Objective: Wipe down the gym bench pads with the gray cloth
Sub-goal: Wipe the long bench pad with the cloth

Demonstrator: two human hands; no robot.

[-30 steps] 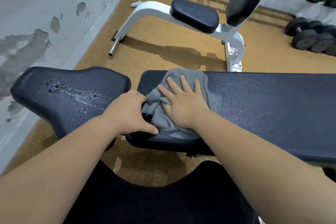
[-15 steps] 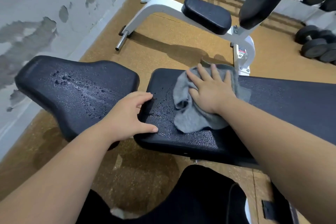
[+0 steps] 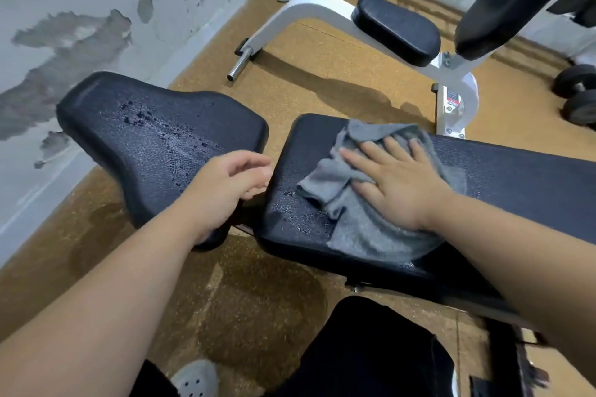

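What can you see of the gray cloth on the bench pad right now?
The gray terry-looking cloth lies crumpled on the long black textured bench pad, near its left end. It is bunched into folds toward the far and left sides and spreads flatter toward the near edge, where it seems to reach the pad's rim. The right hand presses flat on its middle, fingers spread and pointing left. Water droplets bead on the pad just left of it. The left hand does not touch it.

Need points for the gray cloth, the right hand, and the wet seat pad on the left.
gray cloth (image 3: 361, 229), head view, on the flat lower part near the pad's front edge.
right hand (image 3: 398, 185), head view, on the back of the hand.
seat pad (image 3: 154, 138), head view, on the wet top surface.
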